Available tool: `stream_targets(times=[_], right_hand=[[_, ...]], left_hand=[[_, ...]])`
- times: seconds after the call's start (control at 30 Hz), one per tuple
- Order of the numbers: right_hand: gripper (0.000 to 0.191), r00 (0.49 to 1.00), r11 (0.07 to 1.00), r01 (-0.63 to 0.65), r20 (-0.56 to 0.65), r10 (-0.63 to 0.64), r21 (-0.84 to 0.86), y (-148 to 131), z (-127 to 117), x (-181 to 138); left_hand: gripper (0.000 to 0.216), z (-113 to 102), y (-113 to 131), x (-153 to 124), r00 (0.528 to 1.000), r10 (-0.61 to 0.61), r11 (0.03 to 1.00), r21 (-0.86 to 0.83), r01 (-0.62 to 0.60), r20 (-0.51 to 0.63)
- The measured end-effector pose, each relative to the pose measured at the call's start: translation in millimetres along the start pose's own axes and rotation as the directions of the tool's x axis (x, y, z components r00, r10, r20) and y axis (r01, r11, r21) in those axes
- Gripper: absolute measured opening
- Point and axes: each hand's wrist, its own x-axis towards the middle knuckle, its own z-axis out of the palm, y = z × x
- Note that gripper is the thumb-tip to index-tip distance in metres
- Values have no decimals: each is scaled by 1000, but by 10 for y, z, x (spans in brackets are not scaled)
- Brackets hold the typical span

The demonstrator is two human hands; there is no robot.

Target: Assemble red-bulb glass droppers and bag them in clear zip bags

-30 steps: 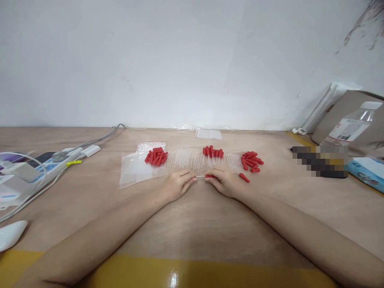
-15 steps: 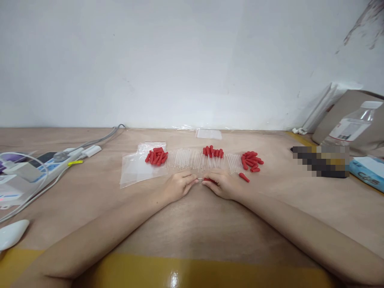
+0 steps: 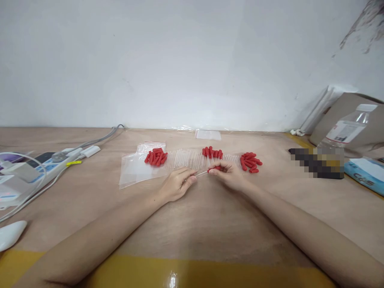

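My right hand (image 3: 229,175) pinches a clear thin tube with a red rubber cap (image 3: 213,169) on its end, lifted a little and tilted. My left hand (image 3: 177,184) rests on the table just left of the tube's bare tip, fingers curled, apparently touching or just off it. Behind the hands lies a row of clear tubes (image 3: 187,159). Several assembled tubes with red caps (image 3: 212,152) lie in the middle of that row. A heap of loose red caps (image 3: 251,161) sits to the right, and another heap (image 3: 156,156) lies on a clear zip bag (image 3: 135,170).
A power strip with cables (image 3: 57,162) and a white mouse (image 3: 10,235) sit at the left. At the right are a plastic bottle (image 3: 345,130), a cardboard box (image 3: 339,108), a blue pack (image 3: 364,176) and a dark blurred object (image 3: 318,162). Yellow tape (image 3: 180,274) edges the table front.
My right hand has lifted the capped tube up and back toward the row, tilting it. The single red cap lying right of my hand is now hidden or gone.
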Motion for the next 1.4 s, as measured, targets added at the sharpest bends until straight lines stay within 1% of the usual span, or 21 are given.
stream_targets(times=[0.1,0.17,0.23,0.33,0.4,0.5,0.57,0.67,0.77,0.9,1.0,1.13,1.2,1.27,1.33,1.4], right_hand=[[40,988,993,-88,-118,97,79,-65,-222,136],[47,965,992,-110,-233,123,65,-105,-401,269],[44,947,991,-132,-298,122,-14,-121,-552,424],[31,957,965,-148,-276,85,-216,-90,-639,664],[28,972,921,-142,-228,60,-362,-53,-585,804],[28,981,792,-147,-190,39,-593,-12,-399,957],[29,982,712,-146,-185,23,-687,5,-269,1019],[28,984,666,-143,-176,18,-732,35,-133,1070],[28,987,623,-138,-160,20,-770,80,-55,1098],[28,990,563,-132,-135,36,-816,142,45,1151],[28,991,513,-134,-124,53,-848,181,135,1199],[25,992,455,-124,-110,58,-882,193,236,1205],[26,993,443,-114,-108,40,-889,169,239,1164],[28,993,452,-105,-115,4,-886,126,175,1088],[28,989,480,-104,-142,-44,-871,73,29,978],[23,982,512,-114,-175,-74,-852,22,-181,831]], left_hand=[[24,-11,-12,21,994,-51,997,57,57,-100],[20,9,-45,85,986,-99,983,142,118,-135],[16,50,-92,201,977,-164,954,231,193,-138],[12,142,-161,442,950,-277,895,321,309,-142],[11,215,-189,600,928,-344,858,353,372,-141],[11,312,-206,763,907,-405,825,381,418,-117],[11,351,-218,810,903,-417,815,397,422,-102],[14,364,-246,819,900,-424,796,433,423,-101],[22,343,-256,806,903,-418,756,513,407,-99],[28,298,-193,816,902,-426,690,620,375,-71],[25,273,-123,837,885,-464,658,656,369,-33],[19,293,-84,847,878,-479,665,651,366,-4],[17,311,-94,841,879,-477,679,635,368,0],[15,310,-116,834,877,-480,693,612,381,-3],[16,271,-143,834,871,-491,706,583,402,-5],[23,189,-168,837,866,-499,726,546,417,2]])
